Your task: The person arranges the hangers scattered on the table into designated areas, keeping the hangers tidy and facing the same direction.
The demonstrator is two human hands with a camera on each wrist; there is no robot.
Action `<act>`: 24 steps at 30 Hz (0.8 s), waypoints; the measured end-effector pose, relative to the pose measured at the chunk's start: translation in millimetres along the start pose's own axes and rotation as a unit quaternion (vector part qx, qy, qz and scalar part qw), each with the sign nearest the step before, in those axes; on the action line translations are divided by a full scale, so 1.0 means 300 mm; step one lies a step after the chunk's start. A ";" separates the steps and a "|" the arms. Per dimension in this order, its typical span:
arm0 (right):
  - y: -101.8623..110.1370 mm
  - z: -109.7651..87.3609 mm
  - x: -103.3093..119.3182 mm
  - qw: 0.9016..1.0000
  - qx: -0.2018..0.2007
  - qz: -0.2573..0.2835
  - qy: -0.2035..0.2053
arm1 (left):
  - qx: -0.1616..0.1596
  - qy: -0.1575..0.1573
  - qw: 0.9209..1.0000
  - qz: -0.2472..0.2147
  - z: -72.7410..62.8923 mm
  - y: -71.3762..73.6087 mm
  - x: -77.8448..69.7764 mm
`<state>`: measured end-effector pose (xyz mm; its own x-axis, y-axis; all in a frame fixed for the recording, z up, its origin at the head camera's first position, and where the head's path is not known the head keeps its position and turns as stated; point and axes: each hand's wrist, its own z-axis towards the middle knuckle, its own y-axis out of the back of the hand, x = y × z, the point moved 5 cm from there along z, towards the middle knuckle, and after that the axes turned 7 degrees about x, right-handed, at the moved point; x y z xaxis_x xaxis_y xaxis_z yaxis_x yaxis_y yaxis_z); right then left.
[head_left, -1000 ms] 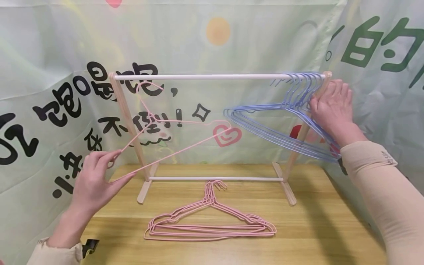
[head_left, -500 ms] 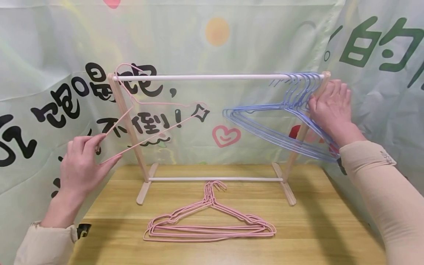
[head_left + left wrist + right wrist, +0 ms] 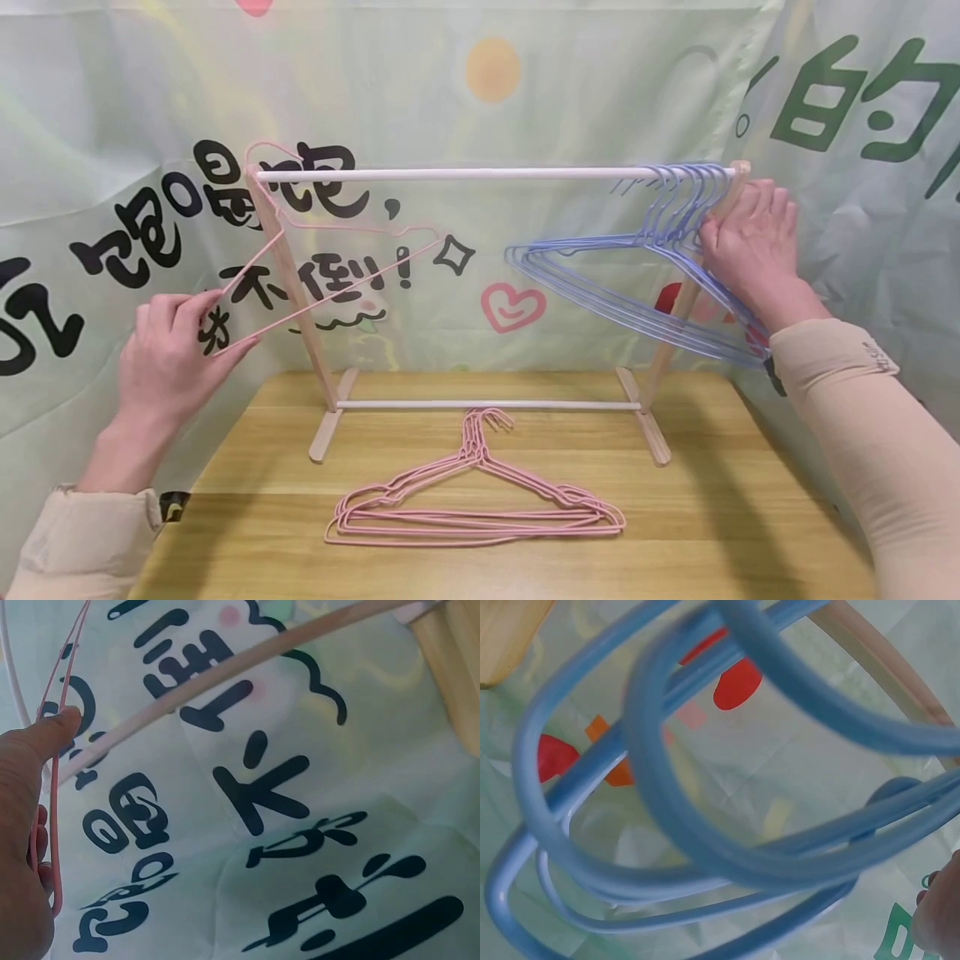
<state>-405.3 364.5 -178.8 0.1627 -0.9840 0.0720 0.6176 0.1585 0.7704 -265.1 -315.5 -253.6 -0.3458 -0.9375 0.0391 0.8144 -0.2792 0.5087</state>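
My left hand (image 3: 168, 350) pinches one lower corner of a pink wire hanger (image 3: 352, 287) between thumb and fingers. The hanger's hook loops above the left end of the white top rod (image 3: 465, 174) of a small wooden rack, and its far corner points right. In the left wrist view the thumb lies against the pink wire (image 3: 54, 840). At the other end of the rack, my right hand (image 3: 753, 242) holds the upper part of the right post (image 3: 686, 304). Beside it several blue hangers (image 3: 600, 243) hang bunched on the rod; their wires (image 3: 660, 765) fill the right wrist view.
Several pink hangers (image 3: 474, 450) lie stacked on the wooden table (image 3: 480, 575), in front of the rack's lower rod (image 3: 487, 405). The rack's left post (image 3: 303, 308) stands behind the held hanger. A printed cloth (image 3: 420, 100) hangs close behind the rack.
My left hand has carried the pink hanger left and upward, raising its hook from below the top rod to above the rod's left end. The right hand has stayed at the post.
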 end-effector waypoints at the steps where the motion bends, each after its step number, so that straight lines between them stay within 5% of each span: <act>1: 0.000 0.000 -0.001 1.000 0.001 -0.001 0.000 | 0.003 0.002 1.000 0.002 -0.001 -0.001 0.006; 17: -0.003 0.000 -0.001 1.000 0.009 -0.003 -0.006 | 0.054 0.016 0.998 0.009 -0.042 -0.024 0.053; 24: -0.002 0.000 0.001 1.000 -0.006 0.003 -0.001 | 0.034 0.002 0.999 0.013 -0.063 -0.038 0.051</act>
<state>-405.6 364.2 -179.4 0.1647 -0.9833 0.0771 0.6258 0.1646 0.7624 -271.0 -330.6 -275.0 -0.3234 -0.9449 0.0501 0.7897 -0.2403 0.5645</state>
